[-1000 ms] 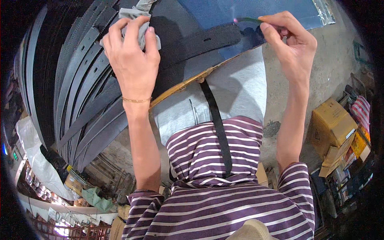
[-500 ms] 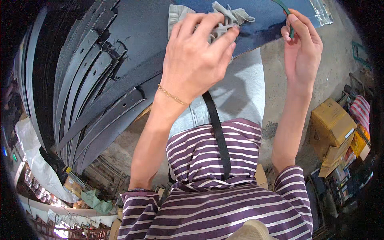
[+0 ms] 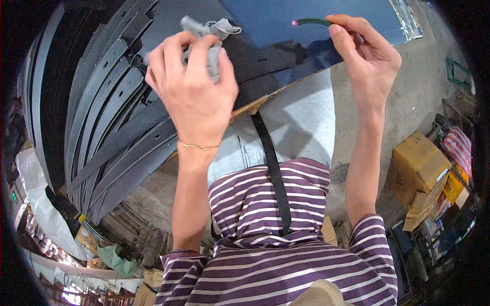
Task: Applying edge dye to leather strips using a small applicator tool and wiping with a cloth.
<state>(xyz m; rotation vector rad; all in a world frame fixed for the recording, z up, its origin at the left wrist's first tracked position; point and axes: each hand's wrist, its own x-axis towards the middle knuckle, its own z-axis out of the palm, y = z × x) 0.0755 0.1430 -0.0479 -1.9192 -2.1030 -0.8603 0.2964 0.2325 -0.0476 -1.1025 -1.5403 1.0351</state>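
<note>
My left hand (image 3: 191, 76) has its fingers bent around a crumpled grey rag (image 3: 222, 28) over the dark strips at the table's near edge. Between thumb and forefinger, my right hand (image 3: 365, 53) pinches a thin, curved green stick (image 3: 315, 21) with a pinkish tip. The stick lies roughly level, its tip pointing left above a dark blue sheet (image 3: 286, 10). Between the hands, a dark strip with a small slot (image 3: 275, 57) lies along the near edge. What the rag covers is hidden.
Many long dark grey straps (image 3: 102, 86) with stitched edges and holes fan out at the left. A crinkled clear plastic piece (image 3: 407, 20) hangs at the sheet's right edge. Cardboard boxes (image 3: 421, 160) and a striped bag (image 3: 458, 145) stand on the floor at right.
My left hand has moved left with the rag, uncovering the dark strip. The right hand has shifted slightly left, and the green stick has turned from near upright to level.
</note>
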